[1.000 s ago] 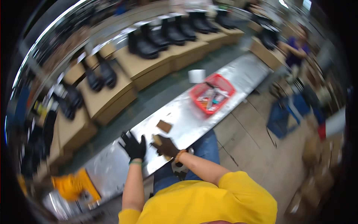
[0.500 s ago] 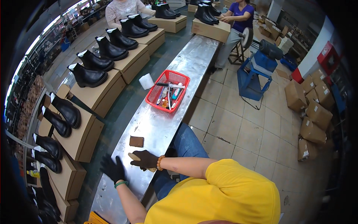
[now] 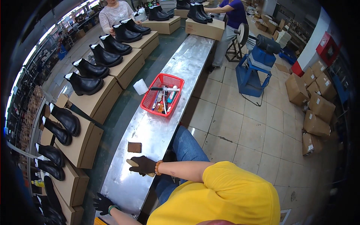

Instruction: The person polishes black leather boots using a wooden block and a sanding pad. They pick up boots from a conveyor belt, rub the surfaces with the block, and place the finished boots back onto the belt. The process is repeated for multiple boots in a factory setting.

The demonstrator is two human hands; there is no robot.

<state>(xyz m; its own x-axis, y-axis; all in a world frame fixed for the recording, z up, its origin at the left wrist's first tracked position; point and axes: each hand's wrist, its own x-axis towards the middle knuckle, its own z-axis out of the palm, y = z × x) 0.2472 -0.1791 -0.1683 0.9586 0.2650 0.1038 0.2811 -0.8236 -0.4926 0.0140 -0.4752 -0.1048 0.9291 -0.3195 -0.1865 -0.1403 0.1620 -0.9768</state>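
In black gloves, both my hands are over a shiny metal bench point(image 3: 123, 176). My right hand point(image 3: 144, 165) is closed around a pale wooden piece point(image 3: 132, 162); its two ends stick out, and the glove hides the rest. Just beyond that hand lies a flat brown rectangular pad point(image 3: 134, 147). My left hand point(image 3: 102, 203), fingers apart and holding nothing, is at the bench's left edge, lower and to the left. Farther up the bench sits a red plastic basket point(image 3: 144, 101) of small tools and tubes, with a white block-shaped head point(image 3: 140, 86) jutting out on its left.
Black ankle boots point(image 3: 87, 83) stand on cardboard boxes point(image 3: 98, 98) along a green conveyor point(image 3: 125, 95) to the left. Two people are at the far end. A blue machine stand point(image 3: 253, 80) and several cartons point(image 3: 318, 107) occupy the tiled floor at right.
My left hand has moved down and left along the bench toward its edge. My right hand keeps its hold on the wooden piece. The whole view has shifted slightly.
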